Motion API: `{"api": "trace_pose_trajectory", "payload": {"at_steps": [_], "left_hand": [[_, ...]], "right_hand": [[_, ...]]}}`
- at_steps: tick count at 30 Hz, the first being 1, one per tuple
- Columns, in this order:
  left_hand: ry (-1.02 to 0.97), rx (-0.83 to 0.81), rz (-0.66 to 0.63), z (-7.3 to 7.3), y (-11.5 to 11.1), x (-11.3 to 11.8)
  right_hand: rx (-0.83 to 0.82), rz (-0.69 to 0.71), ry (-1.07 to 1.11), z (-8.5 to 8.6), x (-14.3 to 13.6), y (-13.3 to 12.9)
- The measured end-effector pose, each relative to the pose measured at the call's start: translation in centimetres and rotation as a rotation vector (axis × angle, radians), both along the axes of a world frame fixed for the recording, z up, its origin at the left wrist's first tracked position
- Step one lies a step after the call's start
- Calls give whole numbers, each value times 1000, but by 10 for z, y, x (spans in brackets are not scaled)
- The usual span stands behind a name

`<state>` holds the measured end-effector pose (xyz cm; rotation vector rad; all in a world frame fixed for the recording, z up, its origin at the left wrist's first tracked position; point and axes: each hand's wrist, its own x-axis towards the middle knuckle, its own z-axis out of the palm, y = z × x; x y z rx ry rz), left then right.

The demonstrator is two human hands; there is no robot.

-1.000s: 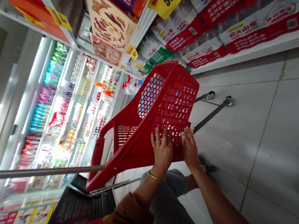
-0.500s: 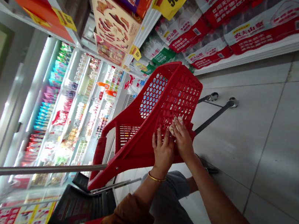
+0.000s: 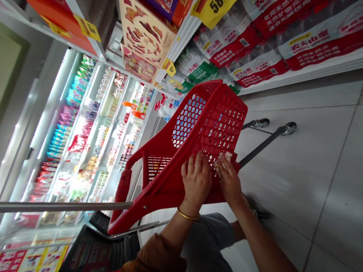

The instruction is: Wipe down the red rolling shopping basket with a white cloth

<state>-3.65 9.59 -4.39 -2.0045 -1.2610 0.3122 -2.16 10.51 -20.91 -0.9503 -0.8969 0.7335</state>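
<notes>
- At the far left, lit shelves [image 3: 100,133] carry rows of glossy, bright packets, too small to read; my view is tipped sideways.
- Across them runs a smooth, round metal rod [image 3: 44,207], and below its right end sits a dark, flat black panel [image 3: 95,255].
- Next, stiff printed cartons [image 3: 150,27] with crisp square corners stand on a shelf, near a yellow price tag [image 3: 215,2].
- In the middle is the red cart [image 3: 162,192], which my hands are on: hard moulded plastic, solid and smooth along the side, pierced with hexagonal holes on one wall and rectangular ones on the wall facing me.
- My left hand [image 3: 197,181], a thin gold bangle at its wrist, rests against that wall. Its fingers are bent and closer together, where half a second ago they were spread; I cannot tell whether they grip the lattice.
- My right hand [image 3: 231,182] pins a pale, crumpled cloth [image 3: 228,155], soft-looking, between narrowed fingers and the lattice. It has shifted right, apart from my left fingers, so the cloth now seems to reach the strip near the wall's edge.
- Beyond, straight grey legs end in round wheels [image 3: 290,127] on glossy floor tiles [image 3: 297,185]; above them lie red-labelled packs of clear bottles [image 3: 300,44].
</notes>
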Motion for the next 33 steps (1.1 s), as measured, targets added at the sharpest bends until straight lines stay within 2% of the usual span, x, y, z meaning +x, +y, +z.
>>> {"api": "trace_pose_trajectory", "payload": {"at_steps": [7, 15, 17, 23, 27, 33], "left_hand": [[60, 23, 127, -6, 8, 16], [29, 7, 100, -12, 9, 9], [10, 10, 96, -13, 9, 9], [-55, 7, 105, -17, 5, 9], [-67, -15, 101, -15, -2, 7], [-58, -21, 92, -14, -14, 5]], "right_hand": [[21, -18, -4, 8, 6, 1], [85, -27, -24, 47, 31, 16], [120, -14, -50, 52, 36, 23], [175, 48, -157, 42, 37, 27], [187, 11, -175, 32, 32, 16], [115, -35, -163, 16, 25, 1]]}}
